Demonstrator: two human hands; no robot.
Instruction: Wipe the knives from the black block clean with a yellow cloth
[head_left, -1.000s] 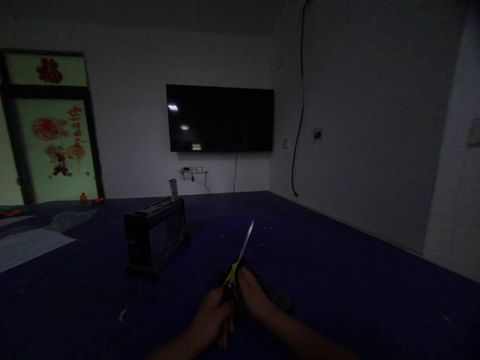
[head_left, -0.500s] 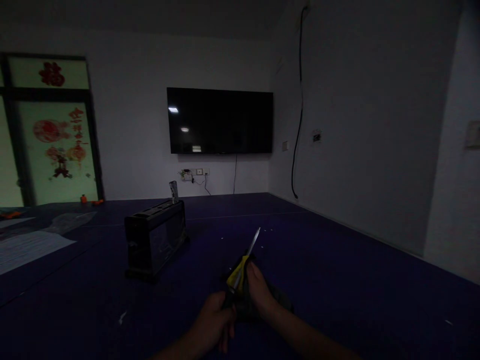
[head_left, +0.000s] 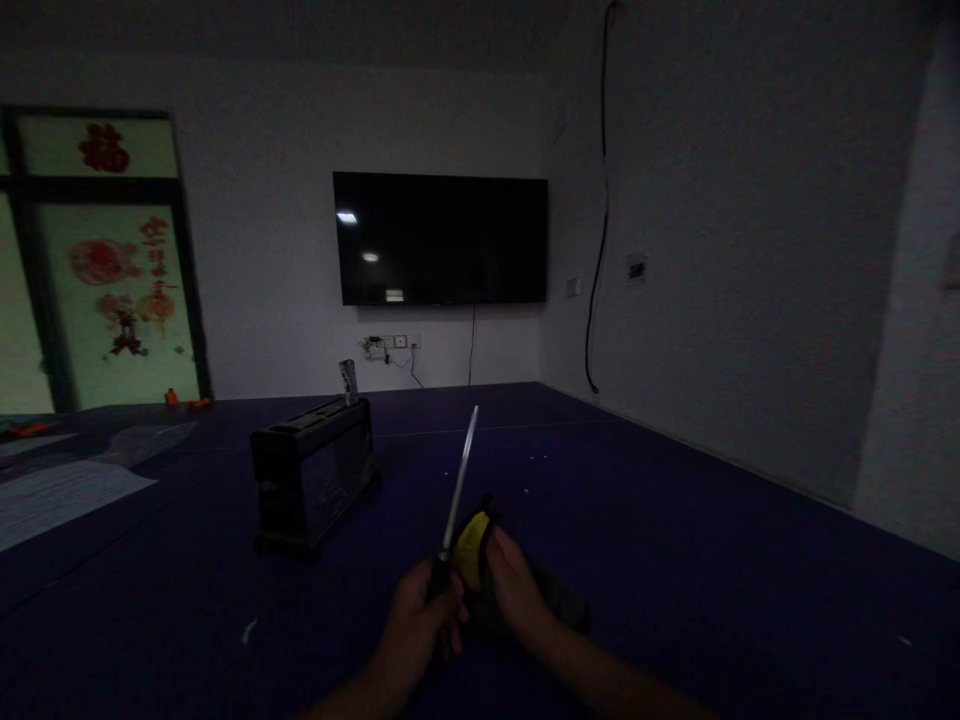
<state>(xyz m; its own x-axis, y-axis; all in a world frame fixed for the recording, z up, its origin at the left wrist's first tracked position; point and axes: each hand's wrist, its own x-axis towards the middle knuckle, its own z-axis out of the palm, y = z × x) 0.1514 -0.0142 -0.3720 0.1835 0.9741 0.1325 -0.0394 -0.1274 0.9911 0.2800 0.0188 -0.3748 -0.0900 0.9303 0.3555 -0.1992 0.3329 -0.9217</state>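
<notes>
My left hand [head_left: 424, 610] is closed around the dark handle of a screwdriver [head_left: 460, 482], whose long metal shaft points up and away from me. Beside it, my right hand [head_left: 519, 592] grips the edge of a dark pouch [head_left: 562, 600] that has a yellow inner side showing at its mouth. The pouch rests on the dark blue surface, partly covered by my right hand. The screwdriver's shaft stands just left of the yellow lining, outside the pouch. Dim light hides the fine detail of the handle and pouch.
A black toaster-like appliance [head_left: 334, 470] stands left of my hands, with a small patterned object [head_left: 348, 382] at its far end. Paper sheets [head_left: 67, 500] and clear plastic [head_left: 150, 440] lie at left. Small white scraps dot the blue surface [head_left: 675, 560]. A television [head_left: 442, 240] hangs beyond.
The screwdriver has come up and left, out of the pouch's mouth, and its shaft now stands steeper. My left hand shifted slightly left; the right hand keeps hold of the pouch.
</notes>
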